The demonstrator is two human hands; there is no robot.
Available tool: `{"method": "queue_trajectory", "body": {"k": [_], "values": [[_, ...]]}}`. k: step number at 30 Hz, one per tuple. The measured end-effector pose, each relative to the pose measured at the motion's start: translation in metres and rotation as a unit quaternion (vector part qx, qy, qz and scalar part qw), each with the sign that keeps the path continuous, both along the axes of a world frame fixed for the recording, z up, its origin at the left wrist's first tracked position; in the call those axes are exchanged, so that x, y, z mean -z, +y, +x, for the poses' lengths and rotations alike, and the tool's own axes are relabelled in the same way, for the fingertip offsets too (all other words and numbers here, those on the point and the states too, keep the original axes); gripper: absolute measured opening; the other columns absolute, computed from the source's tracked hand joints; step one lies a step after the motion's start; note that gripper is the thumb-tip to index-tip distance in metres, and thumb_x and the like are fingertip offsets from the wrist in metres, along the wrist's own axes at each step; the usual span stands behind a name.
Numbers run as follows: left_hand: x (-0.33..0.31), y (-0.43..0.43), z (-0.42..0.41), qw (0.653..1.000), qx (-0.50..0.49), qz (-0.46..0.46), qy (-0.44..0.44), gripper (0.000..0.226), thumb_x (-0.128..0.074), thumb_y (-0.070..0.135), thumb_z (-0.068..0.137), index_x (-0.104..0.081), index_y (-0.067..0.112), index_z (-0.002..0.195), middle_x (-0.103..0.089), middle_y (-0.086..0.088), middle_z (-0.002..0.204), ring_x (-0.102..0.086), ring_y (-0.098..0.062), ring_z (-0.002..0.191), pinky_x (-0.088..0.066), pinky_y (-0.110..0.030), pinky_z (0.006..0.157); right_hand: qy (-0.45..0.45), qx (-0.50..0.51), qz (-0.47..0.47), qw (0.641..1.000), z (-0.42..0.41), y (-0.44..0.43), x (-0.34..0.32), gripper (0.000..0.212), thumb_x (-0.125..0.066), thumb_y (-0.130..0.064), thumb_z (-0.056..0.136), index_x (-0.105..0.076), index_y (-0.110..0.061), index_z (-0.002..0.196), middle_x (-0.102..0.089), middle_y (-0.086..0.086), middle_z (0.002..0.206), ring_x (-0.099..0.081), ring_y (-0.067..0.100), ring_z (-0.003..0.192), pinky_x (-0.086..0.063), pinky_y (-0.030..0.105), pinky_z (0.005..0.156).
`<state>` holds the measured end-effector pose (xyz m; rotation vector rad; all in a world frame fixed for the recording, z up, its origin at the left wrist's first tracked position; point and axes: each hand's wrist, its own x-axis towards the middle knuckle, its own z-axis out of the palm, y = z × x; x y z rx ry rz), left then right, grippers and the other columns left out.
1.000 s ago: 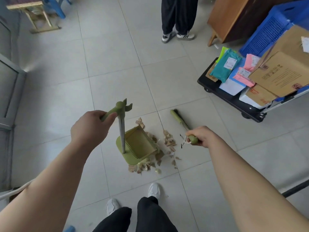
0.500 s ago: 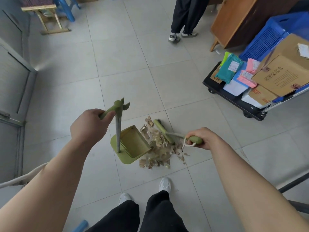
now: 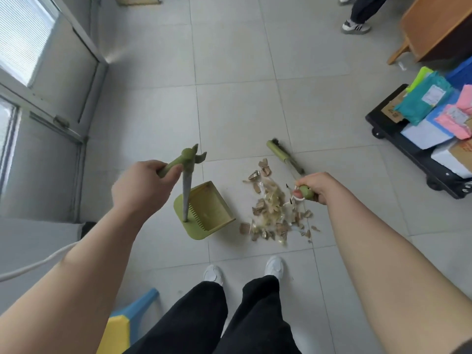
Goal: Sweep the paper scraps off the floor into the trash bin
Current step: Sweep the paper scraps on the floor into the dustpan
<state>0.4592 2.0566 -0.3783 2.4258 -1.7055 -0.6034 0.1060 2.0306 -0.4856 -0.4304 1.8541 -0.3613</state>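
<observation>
My left hand grips the green handle of an upright dustpan, whose yellow-green pan rests on the tiled floor with its mouth facing right. My right hand holds the green handle of a broom; the broom head lies on the floor beyond the scraps, up and to the left of the hand. A pile of brown and pale paper scraps lies between the pan and my right hand, a short gap to the right of the pan. No trash bin is in view.
A black cart loaded with parcels and boxes stands at the right. A wooden cabinet and another person's feet are at the top right. A glass door lines the left. My shoes stand just below the pile. A blue-yellow stool is at lower left.
The broom head swung away from the dustpan, out to the far right side of the pile. The dustpan now sits a little apart from the scraps. The view has shifted left.
</observation>
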Motion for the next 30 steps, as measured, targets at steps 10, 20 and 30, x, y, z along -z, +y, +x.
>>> {"method": "queue_trajectory", "body": {"k": [10,20,30], "values": [[0.019,0.021,0.026,0.999,-0.009,0.039,-0.011,0.043,-0.048,0.058,0.087,-0.061,0.022,0.069,-0.060,0.004,0.056,-0.055,-0.014,0.053,-0.030,-0.022,0.050,0.065,-0.110,0.136,0.983,0.021,0.027,0.008,0.016,-0.041,0.012,0.087,-0.047,-0.001,0.080,-0.045,0.011,0.065,-0.042,0.017,0.046,-0.037,0.021,0.042],[0.017,0.029,0.014,0.999,0.025,0.042,0.014,0.045,-0.047,0.059,0.087,-0.058,0.021,0.065,-0.057,0.005,0.053,-0.052,-0.015,0.050,-0.030,-0.022,0.048,0.158,-0.245,0.174,0.941,0.002,0.091,-0.017,0.021,-0.039,0.006,0.086,-0.058,-0.002,0.085,-0.043,0.009,0.054,-0.037,0.016,0.044,-0.031,0.019,0.044],[0.006,0.069,-0.018,0.999,0.039,0.028,0.009,0.042,-0.047,0.058,0.086,-0.061,0.022,0.071,-0.060,0.003,0.058,-0.054,-0.016,0.054,-0.031,-0.023,0.049,0.322,-0.335,0.115,0.878,-0.039,0.149,-0.049,0.030,-0.049,-0.011,0.079,-0.073,-0.019,0.095,-0.064,0.006,0.076,-0.060,0.023,0.064,-0.045,0.024,0.062]]}}
